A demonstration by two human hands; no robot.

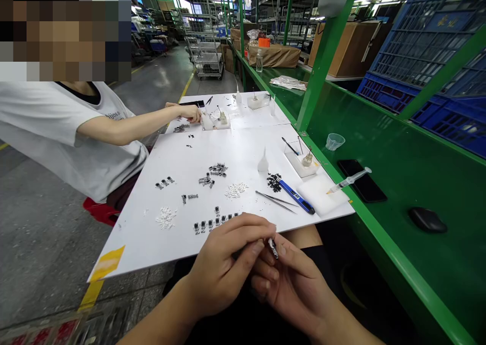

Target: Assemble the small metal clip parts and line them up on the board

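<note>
Just below the near edge of the white board (pixel 243 147), my left hand (pixel 224 264) and my right hand (pixel 292 284) meet. Both have their fingers curled around a small metal part (pixel 273 248) pinched between the fingertips. A row of small black and silver parts (pixel 214 222) lies on the board right above my left hand. Further up lie piles of white pieces (pixel 236 189), small black pieces (pixel 274 181) and more metal parts (pixel 213 173). Tweezers (pixel 275 201) and a blue pen-like tool (pixel 296 197) rest to the right.
A co-worker in a white shirt (pixel 68 132) sits at the left, one hand (pixel 192 113) reaching to the board's far end. On the green bench (pixel 398 193) lie a phone (pixel 361 180), a syringe (pixel 349 180), a plastic cup (pixel 334 141) and a black mouse (pixel 427 219). Blue crates (pixel 429 56) stand behind.
</note>
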